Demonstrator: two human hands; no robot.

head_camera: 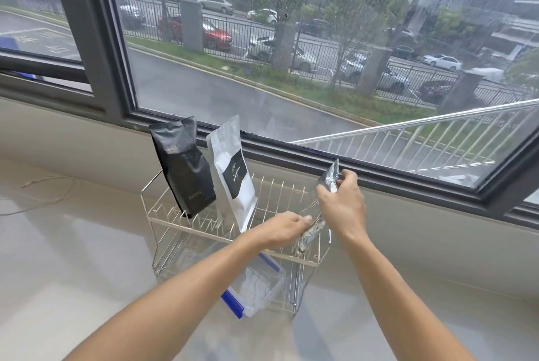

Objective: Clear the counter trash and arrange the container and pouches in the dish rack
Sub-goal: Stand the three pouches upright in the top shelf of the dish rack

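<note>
A two-tier wire dish rack (163,216) stands on the pale counter by the window. In its upper tier a black pouch (183,166) and a white pouch (232,171) stand upright, side by side. A clear plastic container with blue clips (256,287) lies in the lower tier. A silver foil pouch (329,177) is over the rack's right end. My right hand (341,203) grips its upper part. My left hand (287,228) pinches its lower end near the rack wires.
A thin pale cord (49,188) lies on the counter to the left of the rack. The window sill and dark frame (379,174) run just behind the rack. Pale counter (87,258) extends left and in front.
</note>
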